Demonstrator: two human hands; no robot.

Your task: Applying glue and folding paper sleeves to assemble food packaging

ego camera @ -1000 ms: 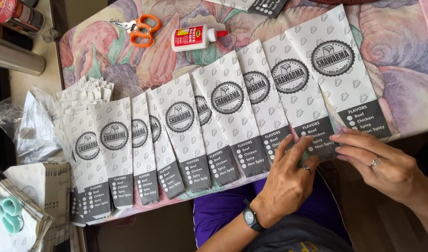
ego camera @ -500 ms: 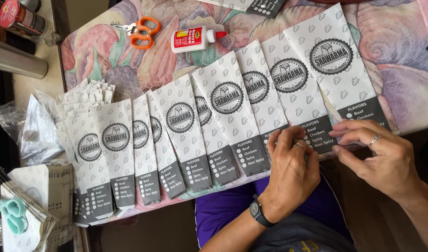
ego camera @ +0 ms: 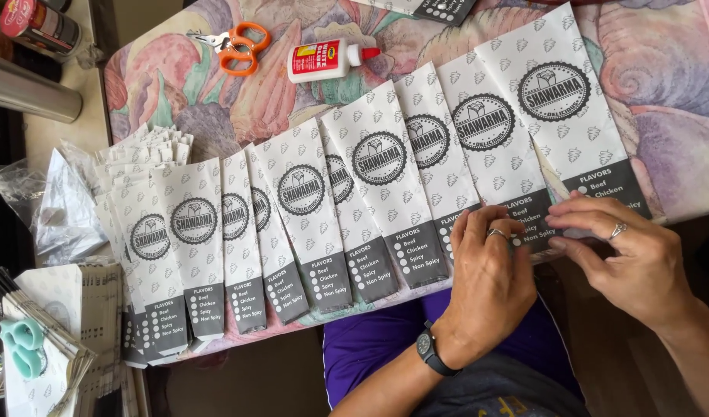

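A row of several white paper sleeves [ego camera: 378,166] with round black logos and dark bottom bands lies overlapped across a flowered table top [ego camera: 663,116]. My left hand [ego camera: 490,282], with a ring and a black wristwatch, presses flat on the bottom band of the second sleeve from the right [ego camera: 490,147]. My right hand [ego camera: 629,255], also ringed, has its fingertips pinched on the lower edge of the rightmost sleeve [ego camera: 567,108].
Orange-handled scissors [ego camera: 235,48] and a white glue bottle [ego camera: 327,59] lie at the table's far side. A stack of more sleeves [ego camera: 142,154] sits at left, beside clear plastic wrap [ego camera: 49,205], a metal cylinder [ego camera: 26,89] and flat paper bundles [ego camera: 57,332].
Both hands slid up and closer together onto the bottom bands of the two rightmost sleeves. The right hand's fingers closed onto the last sleeve's lower edge.
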